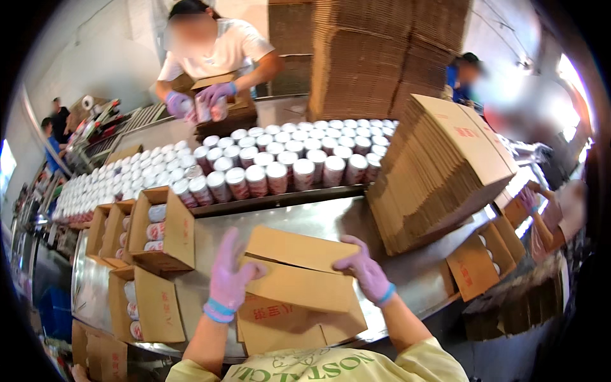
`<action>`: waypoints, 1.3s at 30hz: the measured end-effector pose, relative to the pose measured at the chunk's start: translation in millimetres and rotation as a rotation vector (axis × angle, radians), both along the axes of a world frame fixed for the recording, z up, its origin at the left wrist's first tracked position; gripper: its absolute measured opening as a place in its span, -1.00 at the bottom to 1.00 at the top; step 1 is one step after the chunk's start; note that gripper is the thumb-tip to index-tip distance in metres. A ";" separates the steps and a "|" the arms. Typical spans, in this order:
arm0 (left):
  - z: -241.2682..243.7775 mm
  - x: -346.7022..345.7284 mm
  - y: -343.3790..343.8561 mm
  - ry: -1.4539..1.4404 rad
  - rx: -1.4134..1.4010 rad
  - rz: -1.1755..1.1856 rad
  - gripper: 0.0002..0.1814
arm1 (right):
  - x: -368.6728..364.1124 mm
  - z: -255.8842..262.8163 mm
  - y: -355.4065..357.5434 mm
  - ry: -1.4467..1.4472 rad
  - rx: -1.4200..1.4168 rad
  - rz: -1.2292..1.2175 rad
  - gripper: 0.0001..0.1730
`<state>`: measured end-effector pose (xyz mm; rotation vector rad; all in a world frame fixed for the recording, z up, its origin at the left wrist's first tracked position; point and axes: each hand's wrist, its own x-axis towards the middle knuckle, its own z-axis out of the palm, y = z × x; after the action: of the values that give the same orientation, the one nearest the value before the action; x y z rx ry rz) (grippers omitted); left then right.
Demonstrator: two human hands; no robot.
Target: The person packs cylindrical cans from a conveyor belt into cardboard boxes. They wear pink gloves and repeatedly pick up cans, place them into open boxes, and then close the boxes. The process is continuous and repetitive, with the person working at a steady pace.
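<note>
A cardboard box (300, 281) sits in front of me on the metal table, its two long flaps folded inward with a narrow dark gap between them. My left hand (228, 281), in a purple glove with a blue cuff band, grips its left side; the thumb lies on a flap and the fingers point up. At the right end, my right hand (365, 272), gloved the same way, grips the box with thumb and fingers at the flap edges. Beneath the box lies more flat cardboard (286, 329) with red printing, partly covered.
White-lidded cans (277, 176) stand in rows behind a metal ledge (281, 200). Open boxes of cans (162, 229) are at left, another box (477, 262) at right. A tall stack of flattened cartons (425, 181) leans at right. Across the table, a person (215, 57) holds cans.
</note>
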<state>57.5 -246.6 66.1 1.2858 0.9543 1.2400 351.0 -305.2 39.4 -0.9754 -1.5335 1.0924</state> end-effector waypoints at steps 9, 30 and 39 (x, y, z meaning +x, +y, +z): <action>12.7 -33.5 -51.3 0.164 -0.231 -0.428 0.01 | 6.1 68.2 -8.8 -0.681 0.474 0.267 -0.39; -60.4 37.4 250.3 1.674 0.595 0.089 -0.07 | -66.1 -18.7 308.4 -1.443 0.529 -0.080 0.04; -69.1 43.4 224.1 1.396 0.766 0.200 -0.18 | -62.6 -29.1 283.3 -1.239 0.849 -0.282 -0.36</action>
<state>100.9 -22.5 -3.0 2.8650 1.6243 0.7072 288.4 -21.9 10.3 -1.2086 -2.3662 -0.5714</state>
